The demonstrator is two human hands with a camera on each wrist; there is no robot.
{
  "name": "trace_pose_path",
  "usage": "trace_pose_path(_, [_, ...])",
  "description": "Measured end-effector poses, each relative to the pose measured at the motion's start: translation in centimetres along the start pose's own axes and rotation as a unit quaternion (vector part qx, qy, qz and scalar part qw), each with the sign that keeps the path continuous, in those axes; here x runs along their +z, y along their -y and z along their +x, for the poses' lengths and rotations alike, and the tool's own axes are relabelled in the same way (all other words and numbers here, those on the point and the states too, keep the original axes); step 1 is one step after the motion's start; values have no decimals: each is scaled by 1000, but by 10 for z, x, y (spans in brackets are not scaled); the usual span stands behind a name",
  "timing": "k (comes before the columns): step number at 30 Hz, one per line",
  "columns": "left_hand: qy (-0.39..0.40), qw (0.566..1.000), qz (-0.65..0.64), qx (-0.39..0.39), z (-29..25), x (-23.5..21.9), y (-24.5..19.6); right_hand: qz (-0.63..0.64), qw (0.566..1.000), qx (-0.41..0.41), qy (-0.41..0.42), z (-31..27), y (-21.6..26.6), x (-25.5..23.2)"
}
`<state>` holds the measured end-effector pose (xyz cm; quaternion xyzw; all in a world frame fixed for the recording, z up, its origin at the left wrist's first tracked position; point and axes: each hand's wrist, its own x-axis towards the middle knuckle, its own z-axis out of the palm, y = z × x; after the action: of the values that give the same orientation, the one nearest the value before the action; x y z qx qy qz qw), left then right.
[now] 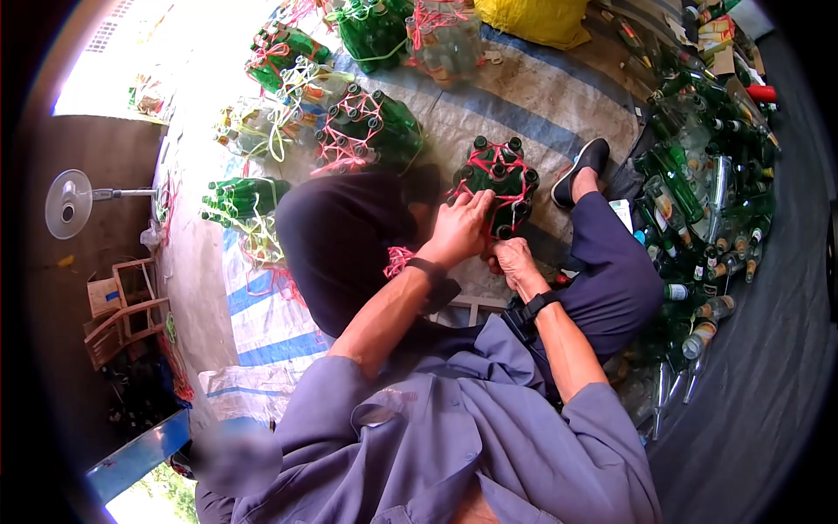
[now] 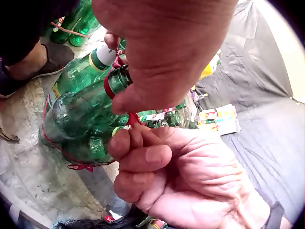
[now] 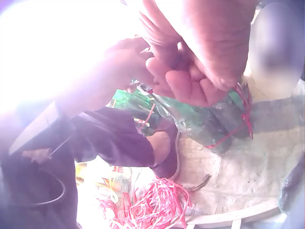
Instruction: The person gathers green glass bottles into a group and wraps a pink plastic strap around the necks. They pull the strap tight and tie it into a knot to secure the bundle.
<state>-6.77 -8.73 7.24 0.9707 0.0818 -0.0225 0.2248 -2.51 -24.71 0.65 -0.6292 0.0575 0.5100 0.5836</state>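
Red string is tied across the necks of a bundle of upright green bottles. At the bundle's near edge, my left hand has its thumb and fingers around a bottle neck, two fingers stretched over the tops. My right hand, just below and right of it, pinches the red string with curled fingers. In the left wrist view another loop of string rings the bottles' sides. The right wrist view is washed out, and my right hand partly hides the bundle.
Other tied bottle bundles stand at upper left. Loose bottles are heaped on the right. Pink string lies beside my left leg. My shoe rests right of the bundle; a yellow sack lies beyond, a fan far left.
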Motion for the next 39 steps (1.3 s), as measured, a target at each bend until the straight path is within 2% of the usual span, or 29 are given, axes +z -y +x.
trace_pose_path(2, [-2, 1000, -3, -2, 0, 3, 1, -82, 992, -91, 26, 0, -1, -1])
trace_pose_path(6, [-13, 1000, 4, 5, -2, 12, 8, -39, 998, -57, -8, -14, 10, 7])
trace_pose_path(8, [-8, 1000, 0, 22, -3, 7, 12, -108, 986, -128, -16, -3, -5, 3])
trace_pose_path(9, [1, 999, -4, 34, -4, 5, 14, -108, 986, -129, -18, -6, -2, 3])
trace_pose_path(13, [-6, 998, -48, 46, -7, 7, 21, -46, 998, -41, -19, -9, 6, 5])
trace_pose_path(14, [-46, 995, -70, 62, -7, 9, 23, -17, 999, -8, -26, -7, 6, 5])
trace_pose_path(15, [-86, 989, -92, 78, -7, 8, 23, -16, 999, -9, -27, -7, 7, 5])
trace_pose_path(18, [-118, 982, -138, 57, -15, 5, 20, -35, 999, 16, -31, -6, 9, 4])
trace_pose_path(24, [-95, 991, -80, 45, -18, 15, 14, -5, 999, 31, -25, -10, 13, 8])
trace_pose_path(28, [-69, 995, -73, 0, -17, 15, 5, 22, 1000, 2, -19, -9, 12, 9])
trace_pose_path(30, [-80, 993, -61, -69, -17, 17, -1, 14, 1000, -6, -10, -8, 10, 9])
trace_pose_path(33, [-80, 992, -56, -85, -14, 23, 0, -23, 999, -30, -8, -7, 10, 9])
trace_pose_path(35, [-71, 991, -55, -95, -12, 24, 1, -108, 991, -83, 4, -8, 9, 9])
trace_pose_path(36, [-62, 991, -55, -104, -11, 24, 1, -107, 991, -83, 4, 2, -2, 7])
trace_pose_path(38, [-56, 991, -50, -110, -9, 26, 2, -148, 963, -226, 3, 33, -38, 0])
trace_pose_path(39, [-50, 991, -46, -117, -9, 26, 0, -147, 963, -225, 3, 35, -39, 0])
